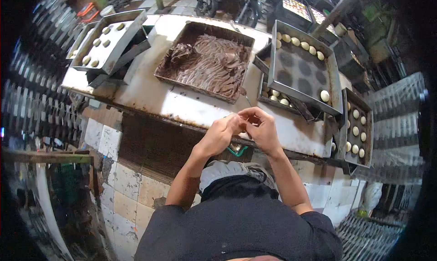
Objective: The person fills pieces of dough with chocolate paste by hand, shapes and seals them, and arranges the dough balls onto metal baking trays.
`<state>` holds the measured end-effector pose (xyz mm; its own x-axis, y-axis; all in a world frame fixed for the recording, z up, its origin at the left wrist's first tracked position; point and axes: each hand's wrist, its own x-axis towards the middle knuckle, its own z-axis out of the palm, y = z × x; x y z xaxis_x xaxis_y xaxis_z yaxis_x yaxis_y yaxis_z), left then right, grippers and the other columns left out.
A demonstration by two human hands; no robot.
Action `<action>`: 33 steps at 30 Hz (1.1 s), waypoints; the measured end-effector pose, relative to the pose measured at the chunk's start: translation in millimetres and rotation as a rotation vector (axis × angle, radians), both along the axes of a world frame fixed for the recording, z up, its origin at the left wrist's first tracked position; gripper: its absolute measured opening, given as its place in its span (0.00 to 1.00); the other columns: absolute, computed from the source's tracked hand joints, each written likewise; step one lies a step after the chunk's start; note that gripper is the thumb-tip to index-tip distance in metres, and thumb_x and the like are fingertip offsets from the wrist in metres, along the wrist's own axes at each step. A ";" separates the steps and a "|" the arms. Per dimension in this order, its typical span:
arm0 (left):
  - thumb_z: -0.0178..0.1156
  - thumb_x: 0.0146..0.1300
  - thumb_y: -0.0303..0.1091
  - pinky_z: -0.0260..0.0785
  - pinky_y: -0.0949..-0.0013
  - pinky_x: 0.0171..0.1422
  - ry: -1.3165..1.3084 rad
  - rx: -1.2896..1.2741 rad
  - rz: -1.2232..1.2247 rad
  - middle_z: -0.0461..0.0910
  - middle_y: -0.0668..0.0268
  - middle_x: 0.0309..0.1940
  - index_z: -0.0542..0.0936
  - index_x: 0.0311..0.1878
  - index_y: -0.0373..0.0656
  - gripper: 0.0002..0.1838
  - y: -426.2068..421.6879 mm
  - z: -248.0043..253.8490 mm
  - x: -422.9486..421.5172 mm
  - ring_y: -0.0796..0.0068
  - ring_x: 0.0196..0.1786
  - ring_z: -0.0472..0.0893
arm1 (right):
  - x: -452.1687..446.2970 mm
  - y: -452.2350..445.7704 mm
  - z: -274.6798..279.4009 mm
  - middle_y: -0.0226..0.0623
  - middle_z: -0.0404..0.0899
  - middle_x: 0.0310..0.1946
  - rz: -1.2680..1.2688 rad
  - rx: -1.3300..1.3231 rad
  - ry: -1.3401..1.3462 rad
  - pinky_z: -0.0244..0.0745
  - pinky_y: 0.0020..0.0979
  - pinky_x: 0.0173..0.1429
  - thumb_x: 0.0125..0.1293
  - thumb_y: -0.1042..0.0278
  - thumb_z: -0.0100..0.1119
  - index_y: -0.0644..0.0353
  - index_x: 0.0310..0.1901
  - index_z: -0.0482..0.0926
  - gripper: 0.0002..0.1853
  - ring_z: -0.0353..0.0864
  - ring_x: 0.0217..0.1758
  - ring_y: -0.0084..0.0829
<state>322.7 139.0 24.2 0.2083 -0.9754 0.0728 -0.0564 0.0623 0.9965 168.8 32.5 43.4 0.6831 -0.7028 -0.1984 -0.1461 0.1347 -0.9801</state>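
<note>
Over the front edge of the table, my left hand (223,132) and my right hand (263,130) meet with fingers bent and fingertips pinched together. Whatever sits between the fingertips is mostly hidden. A small pale patch, perhaps dough (244,135), shows just below them. Just beyond my hands stands a square metal pan of brown, chocolate-like paste (205,63), its surface ridged. At the pan's near right corner a thin tool handle (248,100) sticks out, with paste around its upper end.
To the right, a metal tray (304,96) with pale round dough balls (324,95) rests on another tray. A further tray of balls (356,131) stands at the table's right end. At left, a tray (109,44) holds several balls. Motorbikes (248,8) stand behind the table (150,94).
</note>
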 end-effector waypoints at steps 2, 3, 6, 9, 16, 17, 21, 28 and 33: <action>0.43 0.86 0.42 0.79 0.67 0.47 0.216 0.073 -0.084 0.84 0.59 0.38 0.79 0.52 0.34 0.21 -8.4 -4.5 4.6 0.72 0.36 0.83 | 0.6 -4.0 0.0 0.28 0.79 0.42 -0.034 -0.303 0.049 0.74 0.22 0.48 0.66 0.77 0.72 0.63 0.47 0.91 0.09 0.76 0.44 0.17; 0.43 0.86 0.43 0.79 0.67 0.47 0.407 0.147 -0.143 0.84 0.59 0.37 0.78 0.52 0.35 0.21 -15.2 -5.7 5.9 0.72 0.37 0.85 | -2.4 -5.3 -2.4 0.28 0.79 0.42 -0.060 -0.303 0.068 0.74 0.22 0.48 0.66 0.77 0.72 0.63 0.47 0.91 0.09 0.76 0.44 0.17; 0.41 0.88 0.43 0.80 0.68 0.44 0.509 0.153 -0.267 0.83 0.60 0.38 0.77 0.54 0.34 0.21 -35.6 10.1 -0.9 0.73 0.37 0.85 | -21.8 -17.0 -16.9 0.27 0.75 0.47 -0.069 -0.123 -0.234 0.72 0.23 0.49 0.66 0.73 0.74 0.62 0.47 0.89 0.09 0.73 0.44 0.18; 0.44 0.86 0.38 0.78 0.64 0.43 0.312 0.125 -0.334 0.84 0.58 0.38 0.77 0.54 0.35 0.16 -62.9 14.2 -26.9 0.65 0.36 0.85 | -42.4 -29.1 -15.9 0.29 0.75 0.49 -0.210 0.217 -0.336 0.74 0.25 0.54 0.69 0.75 0.71 0.61 0.60 0.81 0.18 0.76 0.48 0.20; 0.51 0.80 0.31 0.64 0.52 0.67 -0.679 -0.381 0.058 0.87 0.54 0.45 0.78 0.54 0.37 0.10 -152.8 31.5 -95.5 0.47 0.51 0.79 | -76.9 -53.8 -11.9 0.35 0.82 0.59 -0.374 0.666 -0.757 0.81 0.28 0.61 0.80 0.62 0.61 0.64 0.69 0.72 0.23 0.83 0.59 0.24; 0.51 0.80 0.31 0.64 0.52 0.67 -0.697 -0.377 0.056 0.87 0.54 0.45 0.78 0.54 0.37 0.10 -164.5 33.0 -102.2 0.47 0.51 0.79 | -85.7 -67.3 -18.7 0.35 0.83 0.58 -0.346 0.671 -0.787 0.81 0.28 0.63 0.80 0.60 0.60 0.64 0.67 0.74 0.22 0.84 0.59 0.25; 0.50 0.82 0.35 0.69 0.63 0.70 0.311 -0.067 -0.113 0.63 0.49 0.81 0.57 0.84 0.38 0.32 -212.3 48.8 -122.5 0.64 0.63 0.77 | -125.1 -154.5 1.1 0.42 0.86 0.53 -0.240 -0.039 -0.289 0.82 0.31 0.60 0.76 0.77 0.61 0.70 0.62 0.79 0.16 0.87 0.54 0.27; 0.63 0.72 0.39 0.72 0.50 0.71 -0.855 0.035 0.285 0.73 0.34 0.67 0.66 0.72 0.24 0.34 -403.0 -1.0 -62.9 0.38 0.63 0.80 | -130.3 -252.9 -19.9 0.55 0.85 0.53 -0.273 -1.147 0.452 0.75 0.47 0.69 0.70 0.77 0.63 0.72 0.53 0.83 0.12 0.81 0.66 0.53; 0.60 0.70 0.35 0.80 0.49 0.64 -1.197 0.539 0.165 0.73 0.31 0.66 0.62 0.72 0.23 0.34 -484.1 -28.4 -37.9 0.41 0.61 0.85 | -138.9 -184.3 -3.9 0.48 0.84 0.42 -0.115 -0.873 -0.184 0.76 0.52 0.64 0.67 0.76 0.66 0.66 0.39 0.81 0.04 0.83 0.55 0.53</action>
<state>284.8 -345.0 -4.2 0.4050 -0.9096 -0.0928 -0.8816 -0.4154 0.2240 30.0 -151.8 39.4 0.5672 -0.6183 0.5440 -0.0082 -0.6648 -0.7470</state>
